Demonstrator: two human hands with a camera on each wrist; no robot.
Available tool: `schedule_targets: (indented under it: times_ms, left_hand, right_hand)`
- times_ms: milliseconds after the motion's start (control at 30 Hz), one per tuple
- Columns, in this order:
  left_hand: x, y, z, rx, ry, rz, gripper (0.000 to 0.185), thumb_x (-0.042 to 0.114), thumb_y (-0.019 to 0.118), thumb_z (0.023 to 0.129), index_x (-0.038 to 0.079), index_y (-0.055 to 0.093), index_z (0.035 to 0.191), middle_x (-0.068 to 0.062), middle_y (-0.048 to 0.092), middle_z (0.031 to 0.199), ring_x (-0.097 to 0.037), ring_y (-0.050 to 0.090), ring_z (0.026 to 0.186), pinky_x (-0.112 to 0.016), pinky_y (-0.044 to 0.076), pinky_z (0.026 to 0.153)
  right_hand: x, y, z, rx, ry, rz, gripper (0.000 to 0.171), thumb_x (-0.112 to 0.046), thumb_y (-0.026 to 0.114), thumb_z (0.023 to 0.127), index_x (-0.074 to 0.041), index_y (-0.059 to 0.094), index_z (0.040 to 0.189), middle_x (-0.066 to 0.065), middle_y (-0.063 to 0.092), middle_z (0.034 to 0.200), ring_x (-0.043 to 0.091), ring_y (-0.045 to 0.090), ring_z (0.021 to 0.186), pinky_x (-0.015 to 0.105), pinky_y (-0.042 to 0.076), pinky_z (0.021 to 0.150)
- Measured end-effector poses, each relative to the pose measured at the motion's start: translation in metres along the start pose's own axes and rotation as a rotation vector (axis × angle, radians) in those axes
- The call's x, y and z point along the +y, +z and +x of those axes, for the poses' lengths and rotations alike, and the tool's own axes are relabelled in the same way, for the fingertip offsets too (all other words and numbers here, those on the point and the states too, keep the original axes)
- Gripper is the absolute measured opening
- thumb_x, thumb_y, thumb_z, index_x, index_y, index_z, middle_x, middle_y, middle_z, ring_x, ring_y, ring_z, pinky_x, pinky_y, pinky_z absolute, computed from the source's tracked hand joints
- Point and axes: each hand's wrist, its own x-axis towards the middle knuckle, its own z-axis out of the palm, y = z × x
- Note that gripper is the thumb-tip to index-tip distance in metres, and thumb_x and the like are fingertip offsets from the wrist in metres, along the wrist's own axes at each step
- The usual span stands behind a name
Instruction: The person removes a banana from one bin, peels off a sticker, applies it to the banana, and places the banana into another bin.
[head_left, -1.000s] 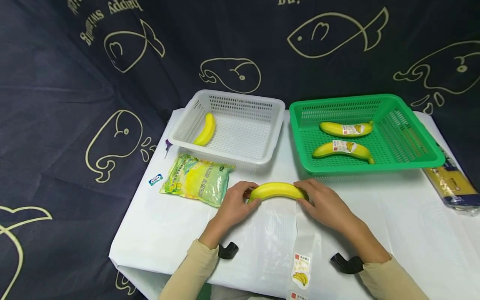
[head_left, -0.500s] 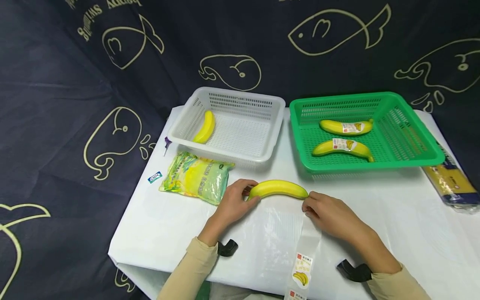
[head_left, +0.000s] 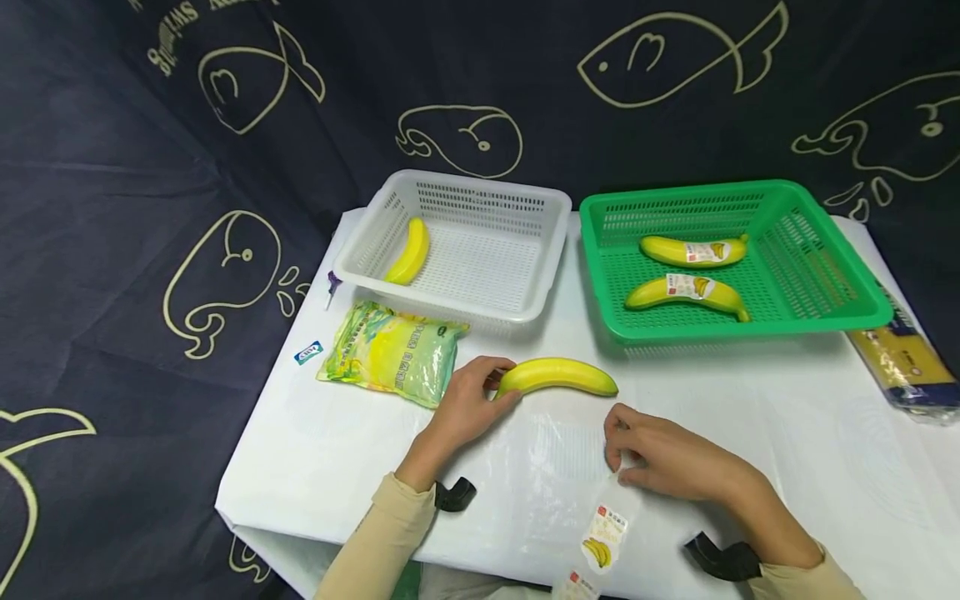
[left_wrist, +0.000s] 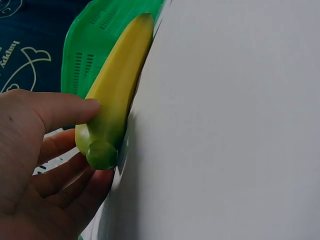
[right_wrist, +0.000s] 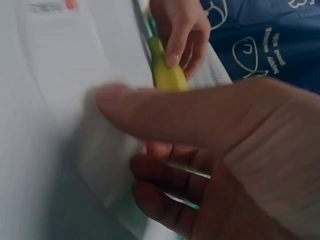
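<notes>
On the white tabletop (head_left: 337, 450), the left hand (head_left: 465, 408) has its grip closed around one end of the banana (head_left: 557, 377); further right, the right hand (head_left: 663, 458) pinches the clear wrapper (head_left: 611, 508) in a narrow grip.

backdrop: dark navy cloth (head_left: 112, 208) with cream fish and whale doodles
worktop: white sheet (head_left: 787, 433), evenly lit

The light is bright and even from above, and the white table (head_left: 750, 417) shines a little with only soft, small shadows. The head view bends at its edges. The right wrist view is blurry, and the right hand (right_wrist: 225, 165) fills it, dim and out of focus.
</notes>
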Motion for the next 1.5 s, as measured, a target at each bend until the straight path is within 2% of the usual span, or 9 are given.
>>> schedule_targets:
  times_ms: [133,267,500,800,1067,1133,1267,1400,1500]
  left_hand:
    - [-0.001,0.001,0.001,-0.006,-0.003,0.0,0.036,0.022,0.077,0.082,0.013,0.065,0.115,0.003,0.062,0.103,-0.007,0.058,0.086,-0.022,0.05,0.075]
    - [-0.001,0.001,0.0,-0.004,-0.007,-0.006,0.036,0.021,0.078,0.082,0.012,0.065,0.115,0.003,0.062,0.102,-0.007,0.058,0.085,-0.023,0.05,0.075]
    - [0.0,-0.001,0.0,-0.03,-0.052,-0.051,0.035,0.022,0.075,0.084,0.014,0.064,0.116,0.004,0.061,0.103,-0.007,0.058,0.087,-0.025,0.05,0.076]
    - [-0.001,-0.003,0.0,-0.011,-0.067,-0.111,0.034,0.026,0.071,0.088,0.013,0.063,0.118,0.002,0.061,0.105,-0.009,0.059,0.087,-0.027,0.051,0.076]
    - [0.004,-0.007,-0.003,0.207,0.09,-0.024,0.023,0.017,0.071,0.085,0.008,0.067,0.106,-0.003,0.06,0.096,-0.016,0.056,0.077,-0.029,0.048,0.068]
    - [0.007,-0.008,-0.003,0.183,0.134,-0.009,0.023,0.019,0.071,0.084,0.01,0.067,0.105,0.0,0.061,0.096,-0.014,0.055,0.08,-0.028,0.047,0.07]
    - [0.014,-0.01,-0.006,0.025,0.177,0.011,0.023,0.025,0.07,0.087,0.014,0.068,0.108,0.007,0.063,0.104,-0.007,0.056,0.097,-0.026,0.045,0.085]
    - [0.018,-0.012,-0.008,-0.104,0.144,0.023,0.022,0.03,0.066,0.091,0.018,0.069,0.11,0.011,0.064,0.11,-0.005,0.056,0.106,-0.027,0.043,0.093]
    - [0.018,-0.014,-0.008,-0.185,0.079,-0.056,0.017,0.03,0.065,0.092,0.02,0.07,0.105,0.012,0.066,0.104,-0.005,0.059,0.101,-0.029,0.046,0.089]
  right_hand:
    - [0.006,0.0,0.002,0.059,0.064,0.076,0.021,-0.016,0.075,0.084,-0.03,0.058,0.082,-0.015,0.051,0.085,0.002,0.048,0.073,0.021,0.04,0.067]
    - [0.015,0.0,0.004,0.174,0.22,0.191,0.008,-0.025,0.068,0.091,-0.026,0.06,0.089,-0.013,0.048,0.068,0.003,0.045,0.061,0.023,0.038,0.056]
    - [0.025,0.008,0.009,0.332,0.439,0.216,0.006,-0.026,0.069,0.09,-0.022,0.065,0.093,-0.007,0.048,0.064,0.01,0.044,0.058,0.026,0.037,0.054]
    - [0.023,0.015,0.012,0.353,0.464,0.146,0.017,-0.034,0.072,0.087,-0.018,0.072,0.094,-0.008,0.049,0.064,0.01,0.045,0.059,0.027,0.037,0.054]
    - [0.024,0.014,0.014,0.42,0.451,0.223,0.016,-0.035,0.069,0.09,-0.018,0.071,0.092,-0.006,0.05,0.064,0.011,0.045,0.058,0.027,0.038,0.051]
    - [0.023,0.013,0.014,0.415,0.46,0.269,0.016,-0.036,0.068,0.09,-0.02,0.07,0.093,-0.004,0.052,0.065,0.012,0.047,0.057,0.027,0.04,0.05]
    - [0.022,0.011,0.015,0.402,0.452,0.357,0.015,-0.037,0.068,0.09,-0.022,0.069,0.093,-0.003,0.057,0.07,0.014,0.05,0.056,0.028,0.044,0.048]
    - [0.021,0.009,0.016,0.405,0.42,0.39,0.013,-0.033,0.068,0.09,-0.021,0.07,0.093,-0.002,0.058,0.073,0.014,0.049,0.059,0.027,0.042,0.051]
    - [0.021,0.009,0.018,0.409,0.417,0.388,0.013,-0.032,0.068,0.091,-0.019,0.07,0.093,-0.002,0.055,0.071,0.014,0.047,0.061,0.027,0.04,0.052]
